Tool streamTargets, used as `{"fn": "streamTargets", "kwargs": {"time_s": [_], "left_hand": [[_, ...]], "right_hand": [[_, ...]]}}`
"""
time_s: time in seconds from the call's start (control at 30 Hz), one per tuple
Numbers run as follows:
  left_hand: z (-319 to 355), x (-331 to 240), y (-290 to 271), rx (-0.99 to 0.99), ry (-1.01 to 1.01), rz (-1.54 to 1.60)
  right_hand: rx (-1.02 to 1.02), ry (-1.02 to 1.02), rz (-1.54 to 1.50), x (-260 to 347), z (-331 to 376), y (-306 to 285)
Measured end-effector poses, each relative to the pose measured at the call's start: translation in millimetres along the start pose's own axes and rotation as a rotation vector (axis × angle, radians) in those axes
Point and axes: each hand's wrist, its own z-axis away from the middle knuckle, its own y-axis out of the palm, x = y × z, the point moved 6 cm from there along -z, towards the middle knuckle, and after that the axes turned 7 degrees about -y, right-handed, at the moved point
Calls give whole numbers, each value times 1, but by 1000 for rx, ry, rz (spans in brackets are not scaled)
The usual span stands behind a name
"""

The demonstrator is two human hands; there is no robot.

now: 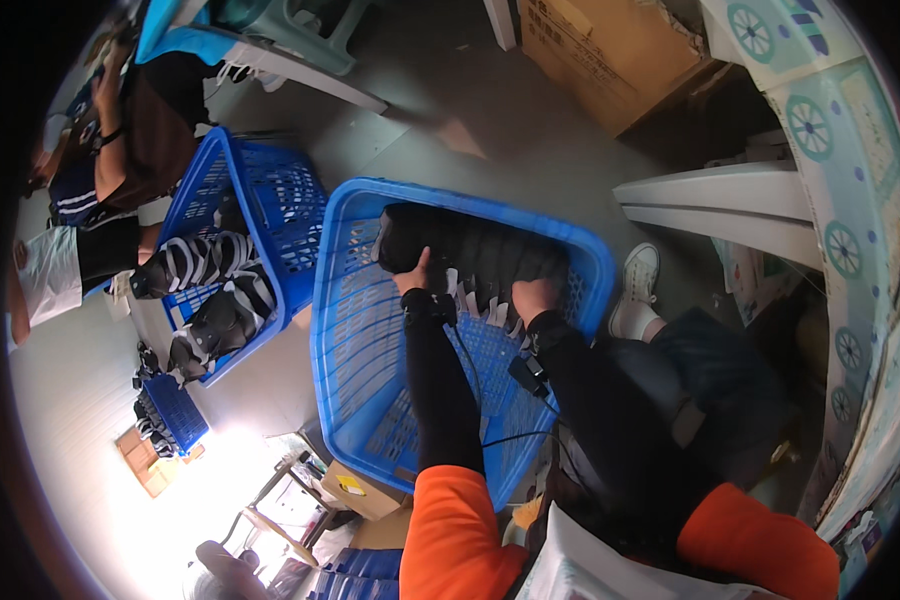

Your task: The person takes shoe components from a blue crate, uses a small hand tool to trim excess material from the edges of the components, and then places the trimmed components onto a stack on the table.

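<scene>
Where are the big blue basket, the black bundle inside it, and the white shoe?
Big blue basket (355, 330), head view, its left slatted wall.
Black bundle (470, 250), head view, middle of its top surface.
White shoe (638, 285), head view, its laced upper.

Black sleeves under orange cuffs, wrist devices with black cables, dark trousers, 1 white sneaker (638, 290)

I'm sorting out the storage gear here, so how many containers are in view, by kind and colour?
Large blue plastic baskets: 2, the one under the left hand and right hand, with rim at, and a second beside it
Small blue crate: 1
Brown cardboard boxes: 1
Total: 4
</scene>
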Motion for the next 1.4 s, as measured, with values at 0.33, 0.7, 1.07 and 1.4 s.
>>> {"fn": "streamTargets", "kwargs": {"time_s": [0.33, 0.7, 1.07, 1.4], "left_hand": [[-16, 14, 45, 256, 254, 253], [-12, 30, 76, 745, -55, 691], [-1, 33, 71, 614, 13, 678], [35, 6, 73, 708, 162, 533]], "right_hand": [[-63, 278, -59, -35, -44, -25], [-178, 374, 124, -41, -67, -63], [-156, 219, -948, -64, -70, 19], [56, 5, -1190, -39, -53, -7]]}}
